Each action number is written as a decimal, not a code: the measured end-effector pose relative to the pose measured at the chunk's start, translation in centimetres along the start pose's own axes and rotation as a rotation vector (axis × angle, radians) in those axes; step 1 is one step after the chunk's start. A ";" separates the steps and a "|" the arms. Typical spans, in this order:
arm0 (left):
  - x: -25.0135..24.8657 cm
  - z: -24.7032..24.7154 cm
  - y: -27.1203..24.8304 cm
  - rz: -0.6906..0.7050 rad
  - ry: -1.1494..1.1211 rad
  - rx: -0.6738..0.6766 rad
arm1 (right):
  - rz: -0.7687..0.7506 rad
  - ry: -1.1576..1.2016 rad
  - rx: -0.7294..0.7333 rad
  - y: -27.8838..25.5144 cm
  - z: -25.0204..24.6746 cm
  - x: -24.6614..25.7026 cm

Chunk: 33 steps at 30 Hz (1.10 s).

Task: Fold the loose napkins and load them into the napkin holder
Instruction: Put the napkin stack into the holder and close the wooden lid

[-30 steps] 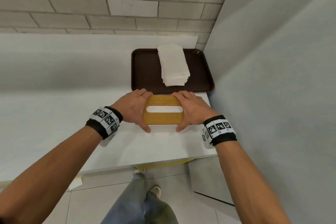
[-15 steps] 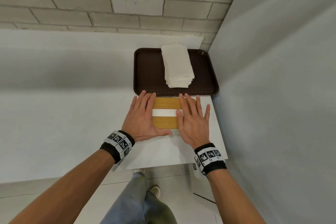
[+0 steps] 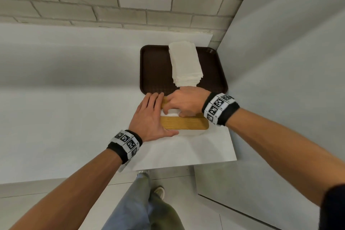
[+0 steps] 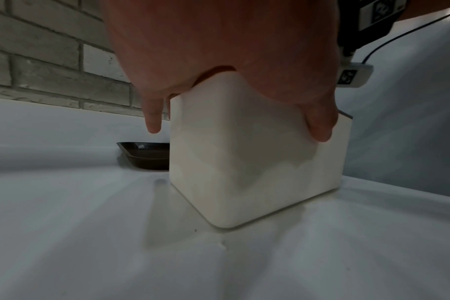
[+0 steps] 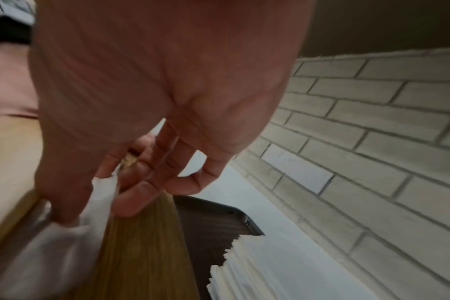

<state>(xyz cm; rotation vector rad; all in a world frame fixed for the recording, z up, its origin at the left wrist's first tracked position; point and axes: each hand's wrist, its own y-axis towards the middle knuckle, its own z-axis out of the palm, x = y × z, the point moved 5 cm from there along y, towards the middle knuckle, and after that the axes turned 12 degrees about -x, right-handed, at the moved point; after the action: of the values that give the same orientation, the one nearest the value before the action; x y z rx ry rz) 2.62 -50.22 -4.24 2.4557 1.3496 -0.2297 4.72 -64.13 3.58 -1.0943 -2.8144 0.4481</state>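
Note:
The napkin holder is a white box with a wooden lid that has a slot in it, standing on the white table just in front of the tray. My left hand lies flat over the lid's left end, its thumb down the box's front. My right hand reaches in from the right and pinches a white napkin at the slot between thumb and fingers. A stack of folded napkins lies on the brown tray.
A brick wall runs behind the table. A grey partition closes off the right side, close to the tray and holder. The white table's front edge is near my body, with floor and my legs below.
Both hands went from gripping the lid's ends to lying flat on it. Now my right hand has swung in from the right and pinches the napkin at the slot; my left hand stays on the lid.

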 end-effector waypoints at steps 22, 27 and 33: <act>0.0 -0.4 0.0 -0.024 -0.006 0.015 | -0.115 0.149 -0.124 1.4 0.4 -0.1; -0.1 -0.5 0.0 -0.024 -0.007 0.013 | -0.096 0.252 -0.210 0.3 -0.8 -0.7; -0.2 -0.6 0.0 -0.027 -0.003 0.017 | -0.129 0.146 -0.127 -0.4 -1.2 -0.1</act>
<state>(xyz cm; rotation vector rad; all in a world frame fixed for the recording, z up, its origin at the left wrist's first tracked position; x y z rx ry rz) 2.54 -50.13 -3.64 2.4514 1.3853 -0.2527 4.76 -64.16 4.80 -0.9180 -2.7935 0.1733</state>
